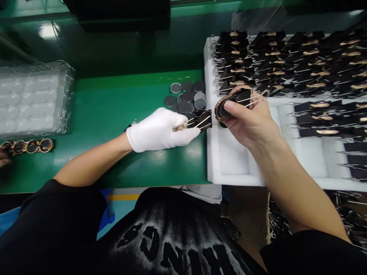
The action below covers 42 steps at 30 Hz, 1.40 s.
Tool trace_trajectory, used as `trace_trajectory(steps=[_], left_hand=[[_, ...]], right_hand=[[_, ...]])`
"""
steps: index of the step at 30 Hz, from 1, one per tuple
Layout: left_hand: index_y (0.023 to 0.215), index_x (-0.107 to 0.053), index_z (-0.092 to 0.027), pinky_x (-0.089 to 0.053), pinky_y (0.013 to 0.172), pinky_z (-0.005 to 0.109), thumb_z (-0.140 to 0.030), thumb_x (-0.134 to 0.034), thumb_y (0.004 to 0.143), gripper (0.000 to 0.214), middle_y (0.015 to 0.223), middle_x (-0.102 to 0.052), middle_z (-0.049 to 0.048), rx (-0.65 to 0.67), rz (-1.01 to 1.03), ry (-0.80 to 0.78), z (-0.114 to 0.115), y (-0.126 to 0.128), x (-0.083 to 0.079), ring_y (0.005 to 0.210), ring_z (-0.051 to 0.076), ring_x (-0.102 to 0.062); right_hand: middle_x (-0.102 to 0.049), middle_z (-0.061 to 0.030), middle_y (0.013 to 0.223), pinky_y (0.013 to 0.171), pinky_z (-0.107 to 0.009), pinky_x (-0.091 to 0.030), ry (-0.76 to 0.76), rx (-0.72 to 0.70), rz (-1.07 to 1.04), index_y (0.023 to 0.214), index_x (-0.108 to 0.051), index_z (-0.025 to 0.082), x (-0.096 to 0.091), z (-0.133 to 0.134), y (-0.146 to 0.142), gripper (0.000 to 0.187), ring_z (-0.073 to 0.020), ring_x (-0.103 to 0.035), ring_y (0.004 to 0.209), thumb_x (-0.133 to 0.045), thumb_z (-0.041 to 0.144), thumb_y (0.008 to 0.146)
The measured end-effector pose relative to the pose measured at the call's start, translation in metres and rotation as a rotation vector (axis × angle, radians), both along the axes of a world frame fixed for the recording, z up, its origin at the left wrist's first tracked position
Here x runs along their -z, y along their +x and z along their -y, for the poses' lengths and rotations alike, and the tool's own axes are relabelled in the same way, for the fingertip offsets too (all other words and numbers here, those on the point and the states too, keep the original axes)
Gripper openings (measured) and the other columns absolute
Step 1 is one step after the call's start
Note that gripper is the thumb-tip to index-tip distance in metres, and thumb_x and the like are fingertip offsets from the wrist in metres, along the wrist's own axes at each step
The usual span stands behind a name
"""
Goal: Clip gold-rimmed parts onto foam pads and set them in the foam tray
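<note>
Clock centred between your hands, 12 pointing away from you. Your left hand (164, 130), in a white cloth glove, pinches a black binder clip with silver wire handles (204, 120) between thumb and fingers. Your bare right hand (250, 116) grips a dark, round, gold-rimmed piece (221, 109), thumb pressed on its face; a second black binder clip (244, 97) sits against it, wire handles toward 2. The two held items: near each other, apparently apart.

At 10, just beyond the glove: a loose pile of flat, dark grey discs (185, 107) on the glossy green tabletop (100, 114). At 9, far off: stacked clear plastic trays (28, 101); nearer you, a row of gold-rimmed dark rounds (33, 146), another person's fingers (4, 158) beside it. From 2 to 4: white foam tray (213, 160) bearing rows of black clips with gold-coloured pieces (276, 72).
</note>
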<state>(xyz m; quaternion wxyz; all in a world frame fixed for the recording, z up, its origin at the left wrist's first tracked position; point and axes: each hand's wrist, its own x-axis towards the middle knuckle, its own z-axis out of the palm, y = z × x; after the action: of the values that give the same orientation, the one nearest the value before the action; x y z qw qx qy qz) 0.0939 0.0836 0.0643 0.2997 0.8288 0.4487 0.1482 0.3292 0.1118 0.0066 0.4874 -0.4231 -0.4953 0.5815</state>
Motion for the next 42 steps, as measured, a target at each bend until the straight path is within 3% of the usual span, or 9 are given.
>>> trace_trajectory(steps=[6,14,24,28,31,33,38,40,42], left_hand=[[0.057,-0.036,-0.02,-0.028,0.053,0.024,-0.041,-0.055,0.089,0.043,0.054,-0.033,-0.0056,-0.022,0.087,-0.127,0.006,0.007,0.004,0.054,0.007,-0.031],[0.059,-0.036,-0.02,-0.027,0.054,0.024,-0.042,-0.055,0.091,0.043,0.056,-0.034,-0.0057,-0.029,0.091,-0.115,0.006,0.007,0.009,0.055,0.007,-0.031],[0.062,-0.044,-0.02,-0.033,0.053,0.024,-0.046,-0.063,0.086,0.04,0.056,-0.043,-0.0054,-0.015,0.031,-0.17,-0.002,0.002,0.009,0.053,0.008,-0.041],[0.086,-0.06,-0.019,-0.046,0.054,0.028,-0.064,-0.043,0.099,0.049,0.073,-0.069,0.005,-0.079,0.254,-0.574,-0.006,0.0,0.004,0.057,0.015,-0.063],[0.086,-0.06,-0.018,-0.048,0.051,0.03,-0.064,-0.04,0.102,0.053,0.073,-0.07,0.0084,-0.135,0.439,-0.859,-0.004,0.001,0.002,0.053,0.016,-0.063],[0.081,-0.059,-0.017,-0.049,0.053,0.028,-0.057,-0.053,0.1,0.044,0.07,-0.068,0.0057,-0.192,0.486,-0.79,-0.003,0.001,0.0,0.053,0.014,-0.062],[0.101,-0.066,-0.016,-0.053,0.061,0.025,-0.048,-0.05,0.103,0.035,0.074,-0.072,0.0029,-0.159,0.315,-0.299,0.003,-0.003,-0.009,0.063,0.014,-0.067],[0.115,-0.067,-0.018,-0.054,0.064,0.025,-0.046,-0.05,0.102,0.035,0.078,-0.074,0.001,-0.135,0.19,-0.127,0.008,-0.003,-0.012,0.067,0.015,-0.069],[0.12,-0.067,-0.02,-0.055,0.071,0.027,-0.046,-0.051,0.102,0.035,0.09,-0.078,0.0011,-0.105,0.064,0.038,0.015,-0.001,-0.012,0.075,0.016,-0.071]], right_hand=[[-0.076,-0.0037,0.1,0.08,-0.045,-0.063,0.027,-0.033,0.089,0.095,-0.054,0.03,0.0,0.003,0.0,0.062,-0.0286,-0.072,0.101,-0.096,0.061,0.061],[-0.075,-0.0036,0.102,0.076,-0.045,-0.063,0.018,-0.098,0.109,0.088,-0.054,0.027,0.003,0.002,0.0,0.062,-0.03,-0.073,0.104,-0.093,0.066,0.061],[-0.076,-0.0031,0.093,0.085,-0.051,-0.062,-0.014,-0.135,0.042,0.088,-0.055,0.028,0.003,0.002,-0.001,0.064,-0.0322,-0.074,0.103,-0.101,0.056,0.053],[-0.075,-0.0035,0.095,0.089,-0.051,-0.061,0.152,-0.062,0.096,0.091,-0.057,0.029,-0.005,0.011,-0.001,0.061,-0.0314,-0.073,0.108,-0.101,0.052,0.055],[-0.076,-0.0028,0.098,0.096,-0.052,-0.061,0.381,-0.075,0.126,0.085,-0.062,0.031,-0.01,0.015,0.002,0.045,-0.03,-0.073,0.107,-0.099,0.044,0.063],[-0.078,-0.0029,0.11,0.105,-0.051,-0.057,0.493,-0.18,0.156,0.093,-0.069,0.033,-0.015,0.012,0.008,0.041,-0.0292,-0.071,0.116,-0.098,0.038,0.064],[-0.07,-0.0089,0.137,0.103,-0.048,-0.058,0.309,-0.568,0.196,0.137,-0.064,0.03,-0.03,-0.001,0.029,0.108,-0.033,-0.066,0.129,-0.104,0.05,0.039],[-0.075,-0.0098,0.128,0.097,-0.042,-0.06,0.247,-0.581,0.157,0.139,-0.064,0.027,-0.033,0.002,0.028,0.095,-0.0282,-0.072,0.118,-0.099,0.054,0.055],[-0.08,-0.0076,0.111,0.09,-0.036,-0.062,0.234,-0.498,0.144,0.13,-0.07,0.023,-0.034,0.01,0.02,0.063,-0.0221,-0.076,0.102,-0.089,0.049,0.075]])
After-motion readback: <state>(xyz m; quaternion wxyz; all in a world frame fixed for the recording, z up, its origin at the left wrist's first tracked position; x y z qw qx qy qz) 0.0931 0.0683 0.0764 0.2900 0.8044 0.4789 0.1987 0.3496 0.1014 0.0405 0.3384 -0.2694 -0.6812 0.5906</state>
